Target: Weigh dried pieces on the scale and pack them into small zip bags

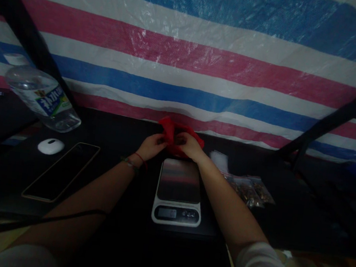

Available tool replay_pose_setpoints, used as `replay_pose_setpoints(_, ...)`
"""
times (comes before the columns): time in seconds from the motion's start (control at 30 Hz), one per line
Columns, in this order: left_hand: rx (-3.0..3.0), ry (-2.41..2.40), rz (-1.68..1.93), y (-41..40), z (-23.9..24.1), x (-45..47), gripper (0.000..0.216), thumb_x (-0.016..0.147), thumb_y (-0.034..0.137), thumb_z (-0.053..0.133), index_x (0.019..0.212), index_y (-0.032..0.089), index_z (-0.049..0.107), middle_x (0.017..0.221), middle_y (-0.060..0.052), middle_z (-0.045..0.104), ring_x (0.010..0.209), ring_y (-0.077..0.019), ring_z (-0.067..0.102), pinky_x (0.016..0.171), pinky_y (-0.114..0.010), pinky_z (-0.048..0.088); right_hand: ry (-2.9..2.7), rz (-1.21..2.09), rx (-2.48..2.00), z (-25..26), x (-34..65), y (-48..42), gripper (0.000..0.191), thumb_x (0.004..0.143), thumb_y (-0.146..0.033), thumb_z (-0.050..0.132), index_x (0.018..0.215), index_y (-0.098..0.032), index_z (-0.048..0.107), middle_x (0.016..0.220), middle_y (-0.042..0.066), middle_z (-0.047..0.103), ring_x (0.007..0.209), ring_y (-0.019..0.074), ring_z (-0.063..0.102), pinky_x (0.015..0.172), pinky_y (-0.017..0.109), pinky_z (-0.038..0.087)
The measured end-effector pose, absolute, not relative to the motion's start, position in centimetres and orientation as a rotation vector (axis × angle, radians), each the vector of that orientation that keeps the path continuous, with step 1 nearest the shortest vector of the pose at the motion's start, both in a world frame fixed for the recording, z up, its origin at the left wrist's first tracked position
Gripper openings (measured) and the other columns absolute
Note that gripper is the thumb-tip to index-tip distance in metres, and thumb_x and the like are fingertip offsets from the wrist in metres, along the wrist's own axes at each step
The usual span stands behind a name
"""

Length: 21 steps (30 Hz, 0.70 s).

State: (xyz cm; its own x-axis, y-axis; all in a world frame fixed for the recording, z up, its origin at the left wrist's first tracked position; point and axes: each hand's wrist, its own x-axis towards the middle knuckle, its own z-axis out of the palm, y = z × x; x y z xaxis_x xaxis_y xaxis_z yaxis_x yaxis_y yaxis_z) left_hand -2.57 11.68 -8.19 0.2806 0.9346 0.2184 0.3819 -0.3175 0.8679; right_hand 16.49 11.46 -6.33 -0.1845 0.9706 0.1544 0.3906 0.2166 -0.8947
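A red bag [167, 125], soft and crumpled, lies at the back of the black table behind a white kitchen scale [179, 192]. My left hand [153, 145] pinches the near left edge of the bag. Inside the bag's mouth are the fingers of my right hand [190, 146], curled and partly hidden by the red material; what they hold, if anything, does not show. The scale's dark plate bears nothing, and its small display appears to read zero. To the right of my right forearm lie small clear bags [250, 190] with brownish contents.
On the left stand a large clear bottle [46, 95], a white computer mouse [51, 146] and a dark phone [63, 171]. A white paper slip [219, 161] lies right of the red bag. Striped plastic sheeting [184, 78] hangs behind, between slanted black frame bars [325, 121].
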Motion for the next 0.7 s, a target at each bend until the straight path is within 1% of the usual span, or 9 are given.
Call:
replay_pose_setpoints(0.07,1.811,1.212,0.980,11.5,-8.0,-2.6,0.036,0.075,0.029,0.061,0.107,0.013,0.063,0.103,-0.009,0.069,0.087,-0.0198,0.066,0.082,-0.031,0.053,-1.707,0.906,-1.301,-6.5,16.8,11.6,0.042,0.060,-0.006,0.068,0.099,-0.018,0.058,0.093,0.003,0.069,0.086,0.0159,0.066,0.081,0.031,0.052)
replay_pose_setpoints(0.2,1.885,1.278,0.921,11.2,-7.6,-2.6,0.038,0.069,0.025,0.063,0.105,0.014,0.063,0.099,-0.008,0.070,0.087,-0.0217,0.067,0.082,-0.033,0.053,-1.745,0.870,-1.356,-6.3,17.4,11.4,0.045,0.060,-0.012,0.071,0.103,-0.019,0.057,0.092,0.001,0.068,0.082,0.0150,0.066,0.078,0.031,0.053)
replay_pose_setpoints(0.37,2.056,1.278,0.925,11.0,-7.3,-2.9,0.046,0.067,0.025,0.063,0.112,0.016,0.062,0.112,-0.008,0.067,0.104,-0.0249,0.062,0.096,-0.034,0.047,-1.791,0.698,-1.452,-4.9,17.6,10.2,0.042,0.060,-0.017,0.074,0.100,-0.020,0.060,0.094,0.001,0.068,0.087,0.0157,0.064,0.084,0.032,0.050)
replay_pose_setpoints(0.47,2.134,1.266,0.937,10.9,-7.0,-3.2,0.045,0.069,0.026,0.061,0.112,0.017,0.063,0.116,-0.008,0.065,0.109,-0.0253,0.060,0.100,-0.034,0.044,-1.761,0.657,-1.474,-4.1,17.6,9.2,0.042,0.060,-0.021,0.075,0.100,-0.019,0.061,0.096,0.002,0.067,0.089,0.0168,0.063,0.086,0.033,0.048)
replay_pose_setpoints(0.53,2.175,1.265,0.926,10.9,-6.8,-3.3,0.043,0.070,0.027,0.060,0.111,0.018,0.063,0.115,-0.007,0.066,0.108,-0.0250,0.060,0.100,-0.034,0.044,-1.761,0.651,-1.435,-4.0,17.8,8.5,0.042,0.061,-0.022,0.074,0.100,-0.018,0.060,0.097,0.003,0.067,0.090,0.0172,0.063,0.087,0.033,0.047)
replay_pose_setpoints(0.63,2.204,1.316,0.872,10.9,-6.7,-3.5,0.039,0.071,0.028,0.059,0.109,0.017,0.065,0.109,-0.008,0.068,0.102,-0.0254,0.062,0.096,-0.035,0.047,-1.777,0.649,-1.365,-4.1,18.2,7.4,0.041,0.063,-0.022,0.071,0.102,-0.018,0.059,0.099,0.004,0.065,0.091,0.0174,0.062,0.088,0.033,0.046)
replay_pose_setpoints(0.7,2.213,1.353,0.849,11.0,-6.7,-3.6,0.037,0.073,0.029,0.058,0.106,0.017,0.066,0.106,-0.008,0.068,0.098,-0.0258,0.063,0.092,-0.035,0.048,-1.774,0.649,-1.338,-4.2,18.4,6.8,0.046,0.063,-0.021,0.070,0.107,-0.018,0.057,0.102,0.004,0.064,0.092,0.0174,0.061,0.088,0.034,0.046)
